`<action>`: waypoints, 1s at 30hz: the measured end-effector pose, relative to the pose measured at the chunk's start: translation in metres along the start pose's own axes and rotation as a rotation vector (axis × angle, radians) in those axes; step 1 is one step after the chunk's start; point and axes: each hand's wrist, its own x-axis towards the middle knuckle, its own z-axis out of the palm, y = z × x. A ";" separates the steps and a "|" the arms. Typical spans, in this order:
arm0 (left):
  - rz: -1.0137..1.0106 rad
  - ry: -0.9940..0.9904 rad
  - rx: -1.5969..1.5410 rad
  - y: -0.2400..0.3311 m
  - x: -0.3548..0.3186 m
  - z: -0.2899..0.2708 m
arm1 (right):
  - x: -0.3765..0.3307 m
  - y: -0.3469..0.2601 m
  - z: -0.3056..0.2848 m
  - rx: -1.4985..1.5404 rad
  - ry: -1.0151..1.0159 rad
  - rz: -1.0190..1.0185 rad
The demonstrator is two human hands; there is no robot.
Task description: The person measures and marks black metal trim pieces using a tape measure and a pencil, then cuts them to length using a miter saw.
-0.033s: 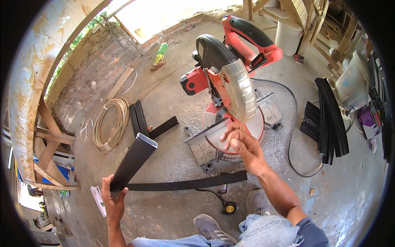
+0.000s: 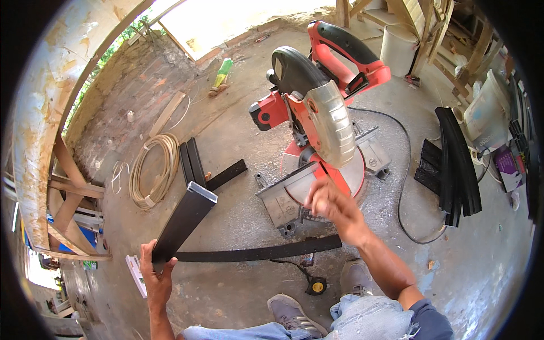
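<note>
My left hand (image 2: pixel 157 271) is closed round the lower end of a black rectangular metal tube (image 2: pixel 184 226), which slants up and away with its pale cut end showing. A long flat black strip (image 2: pixel 260 251) runs rightward over the floor from beside that hand. In the air in front of the miter saw's base is my right hand (image 2: pixel 335 211), its fingers bent and blurred by motion; nothing shows in it. The red and black miter saw (image 2: pixel 317 102) stands on the floor with its head raised. A silver fence (image 2: pixel 294 187) lies just beyond my right fingers.
A tape measure (image 2: pixel 316 285) lies by my shoes. Short black profiles (image 2: pixel 226 174) and a coiled hose (image 2: pixel 153 170) rest at the left. More black profiles (image 2: pixel 458 164) are stacked on the right, near the saw's cord (image 2: pixel 403 187). Metal shavings cover the floor round the saw.
My right hand has shifted a little and its fingers are drawn in slightly lower. The left hand and the tube hold their place.
</note>
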 end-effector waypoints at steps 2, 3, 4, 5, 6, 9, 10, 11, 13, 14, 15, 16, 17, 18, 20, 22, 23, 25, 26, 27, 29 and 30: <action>0.021 -0.001 0.049 0.002 0.003 -0.001 | -0.024 0.013 0.012 -0.026 -0.187 0.074; 0.041 -0.009 0.095 0.003 0.004 -0.002 | -0.037 0.014 0.018 -0.160 -0.257 0.107; 0.040 -0.005 0.095 0.004 0.005 -0.001 | -0.054 0.028 0.019 -0.281 -0.331 0.202; 0.034 -0.015 0.102 0.004 0.005 0.001 | -0.067 0.036 0.018 -0.283 -0.332 0.204; 0.029 -0.023 0.112 0.005 0.005 0.001 | -0.074 0.039 0.020 -0.563 -0.453 0.196; 0.038 -0.060 0.132 0.012 0.005 -0.001 | -0.078 0.038 0.023 -0.831 -0.521 0.234; 0.040 -0.060 0.129 0.016 0.006 -0.001 | -0.068 0.030 0.029 -0.743 -0.311 0.088; 0.098 -0.077 0.277 0.022 0.007 -0.002 | -0.055 0.019 0.035 -0.648 -0.104 -0.057; 0.160 -0.090 0.412 0.035 0.007 0.000 | -0.015 -0.021 0.050 -0.961 -0.075 -0.453; 0.196 -0.098 0.483 0.042 0.007 0.001 | -0.004 -0.030 0.061 -0.978 -0.124 -0.516; 0.236 -0.106 0.549 0.050 0.007 0.004 | 0.007 -0.036 0.071 -1.001 -0.173 -0.579; 0.236 -0.107 0.550 0.058 0.007 0.005 | 0.018 -0.037 0.083 -0.999 -0.172 -0.577; 0.254 -0.134 0.602 0.066 0.006 0.006 | 0.030 -0.035 0.096 -0.995 -0.153 -0.620; 0.274 -0.157 0.652 0.073 0.004 0.007 | 0.038 -0.035 0.108 -0.995 -0.133 -0.665; 0.328 -0.157 0.701 0.090 0.001 0.009 | 0.037 -0.004 0.121 -1.071 -0.244 -0.603; 0.386 -0.193 0.834 0.092 -0.002 0.005 | 0.036 0.020 0.132 -1.106 -0.269 -0.609; 0.391 -0.197 0.840 0.094 -0.003 0.005 | 0.035 0.024 0.134 -1.103 -0.261 -0.607; 0.494 0.123 0.876 0.107 -0.003 0.005 | 0.037 0.020 0.134 -1.078 -0.083 -0.709; 0.529 0.222 0.852 0.105 -0.005 -0.002 | 0.036 0.016 0.132 -1.096 -0.073 -0.682; 0.540 0.213 0.865 0.096 -0.005 -0.011 | 0.037 0.010 0.135 -1.084 -0.057 -0.679; 0.686 0.704 0.617 0.066 0.000 -0.018 | 0.044 0.003 0.139 -1.114 0.034 -0.717; 0.736 0.860 0.516 0.052 0.001 -0.020 | 0.048 0.005 0.140 -1.111 0.074 -0.758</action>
